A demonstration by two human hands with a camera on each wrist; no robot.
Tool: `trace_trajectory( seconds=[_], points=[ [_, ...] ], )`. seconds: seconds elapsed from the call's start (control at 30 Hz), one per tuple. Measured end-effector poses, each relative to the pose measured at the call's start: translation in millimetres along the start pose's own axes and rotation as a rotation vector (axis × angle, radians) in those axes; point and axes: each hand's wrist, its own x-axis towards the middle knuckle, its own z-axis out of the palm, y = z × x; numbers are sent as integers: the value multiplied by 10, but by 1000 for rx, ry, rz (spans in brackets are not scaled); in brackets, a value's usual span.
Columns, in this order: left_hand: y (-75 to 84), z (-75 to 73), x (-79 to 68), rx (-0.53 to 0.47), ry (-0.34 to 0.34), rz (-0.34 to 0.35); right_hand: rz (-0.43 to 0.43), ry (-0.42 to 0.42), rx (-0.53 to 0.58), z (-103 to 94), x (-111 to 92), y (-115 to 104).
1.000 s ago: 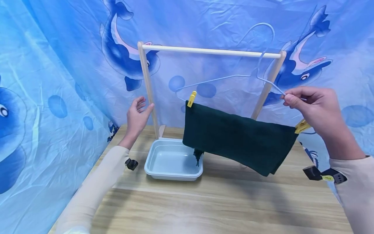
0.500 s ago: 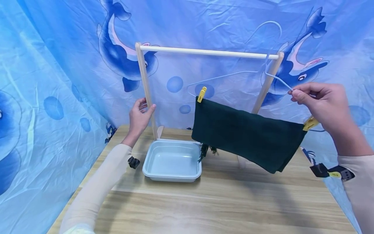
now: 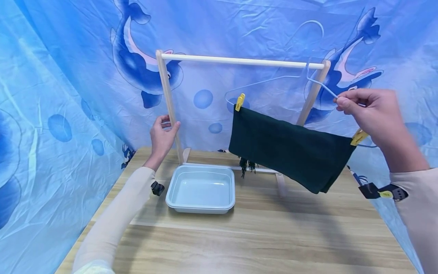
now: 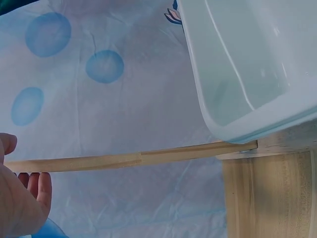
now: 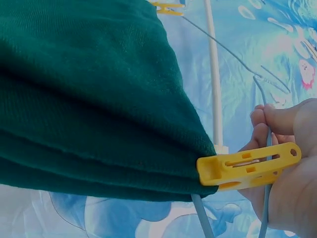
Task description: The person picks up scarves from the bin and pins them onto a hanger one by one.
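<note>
In the head view my left hand [image 3: 162,133] is around the left post [image 3: 168,95] of a wooden rack, thumb on one side, fingers on the other. The left wrist view shows those fingers curled at the wooden post [image 4: 99,162]. My right hand [image 3: 373,110] pinches one arm of a pale blue wire hanger [image 3: 321,86]. A folded dark green scarf [image 3: 291,144] with fringe hangs from it, tilted down to the right. Yellow clothespins [image 3: 240,102] clip both upper corners; in the right wrist view the nearer clothespin [image 5: 247,166] sits beside my palm. The hanger's hook stands above the bar's right end.
The rack's white crossbar [image 3: 239,60] runs across the back. A pale blue plastic basin [image 3: 200,209] stands on the wooden table [image 3: 219,243] before the rack's left side. A blue curtain [image 3: 205,23] with dolphins hangs behind.
My left hand has closed in around the rack's post. The hanger and scarf first moved right, then rose a little, so the fringe no longer overlaps the basin.
</note>
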Motion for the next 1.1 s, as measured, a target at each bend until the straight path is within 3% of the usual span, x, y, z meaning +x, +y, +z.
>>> trace_trajectory(
  seconds=[0.27,0.67,1.1],
  points=[
    [-21,14,13,20,31,23,-9,19,-15,236,70,81],
    [-34,0,8,49,17,48,40,19,-21,475,196,138],
    [-50,-14,16,20,13,33,27,12,-6,684,161,281]
  ],
)
